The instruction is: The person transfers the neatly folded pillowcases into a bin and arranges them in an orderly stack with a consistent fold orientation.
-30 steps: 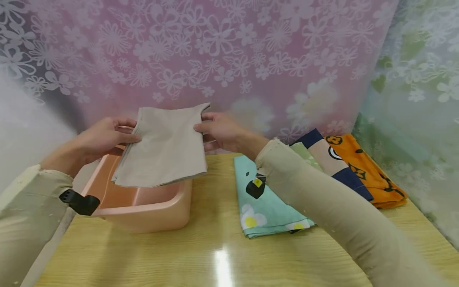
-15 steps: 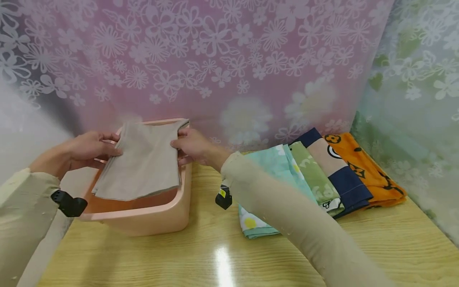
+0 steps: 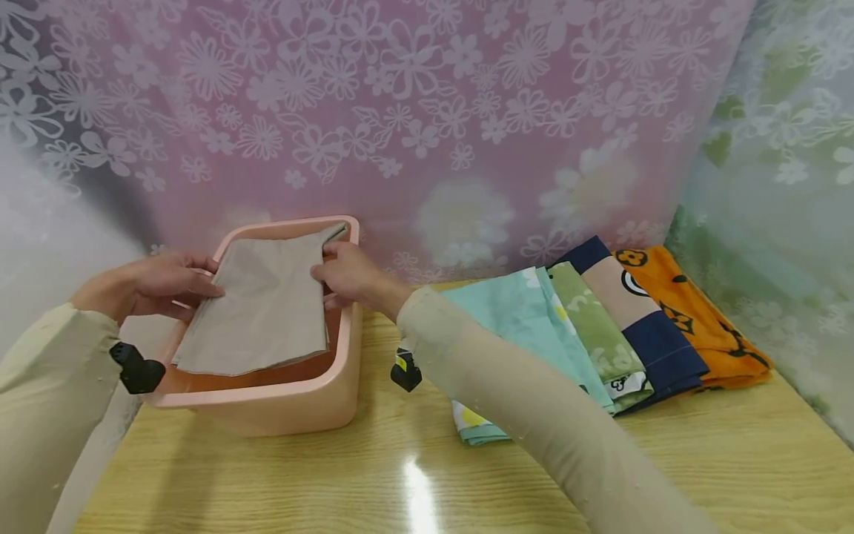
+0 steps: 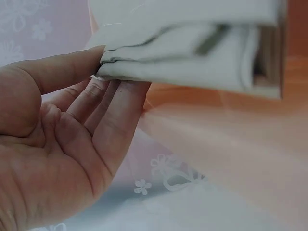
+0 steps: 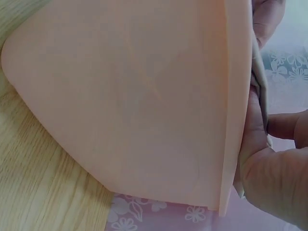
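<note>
A folded grey-beige cloth (image 3: 256, 304) lies level over the mouth of a pink plastic basin (image 3: 287, 404), held at both sides. My left hand (image 3: 163, 285) pinches its left edge between thumb and fingers; the left wrist view shows the thumb above and the fingers of the hand (image 4: 72, 125) under the layered folds (image 4: 183, 62). On the opposite side my right hand (image 3: 356, 276) grips the cloth's right edge, just inside the basin's right rim. In the right wrist view, the basin wall (image 5: 144, 96) hides part of the fingers of this hand (image 5: 276, 168).
To the right on the wooden table (image 3: 320, 482) lie overlapping folded cloths: mint with daisies (image 3: 494, 304), green (image 3: 590, 326), navy and beige (image 3: 660, 348), and orange (image 3: 707, 334). My right forearm crosses over the mint one. A floral curtain (image 3: 427, 133) hangs behind.
Both hands have moved left and down with the grey-beige cloth, from above the basin to the level of its rim. Their grip looks unchanged, and more of the green cloth shows.
</note>
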`<move>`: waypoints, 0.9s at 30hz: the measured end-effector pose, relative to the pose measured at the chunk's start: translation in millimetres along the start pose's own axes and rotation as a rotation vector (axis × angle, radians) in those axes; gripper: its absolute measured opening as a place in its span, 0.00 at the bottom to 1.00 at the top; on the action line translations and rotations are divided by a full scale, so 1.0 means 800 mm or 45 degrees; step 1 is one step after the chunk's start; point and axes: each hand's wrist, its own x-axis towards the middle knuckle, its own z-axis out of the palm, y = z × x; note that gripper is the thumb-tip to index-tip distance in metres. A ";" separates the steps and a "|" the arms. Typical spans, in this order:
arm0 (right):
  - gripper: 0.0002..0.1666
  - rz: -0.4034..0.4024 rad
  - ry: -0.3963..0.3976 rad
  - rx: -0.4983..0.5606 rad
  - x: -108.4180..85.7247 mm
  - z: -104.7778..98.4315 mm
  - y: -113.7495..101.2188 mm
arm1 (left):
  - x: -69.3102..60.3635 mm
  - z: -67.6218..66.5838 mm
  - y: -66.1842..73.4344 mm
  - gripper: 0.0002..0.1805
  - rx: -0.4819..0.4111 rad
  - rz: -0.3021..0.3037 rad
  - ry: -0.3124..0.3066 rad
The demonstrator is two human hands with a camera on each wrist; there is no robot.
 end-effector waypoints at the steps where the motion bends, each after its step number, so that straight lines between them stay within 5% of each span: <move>1: 0.21 -0.003 0.008 -0.025 0.000 0.001 -0.001 | 0.001 0.000 -0.001 0.25 -0.012 -0.002 -0.010; 10: 0.13 -0.024 0.030 -0.250 0.001 0.006 -0.003 | 0.003 0.004 -0.004 0.25 0.026 0.006 0.004; 19: 0.14 -0.015 0.085 -0.284 0.000 0.009 0.000 | 0.005 0.007 -0.008 0.26 0.094 0.016 0.036; 27: 0.09 -0.061 0.116 -0.442 -0.003 0.009 0.001 | 0.006 0.008 -0.007 0.25 0.102 0.021 0.042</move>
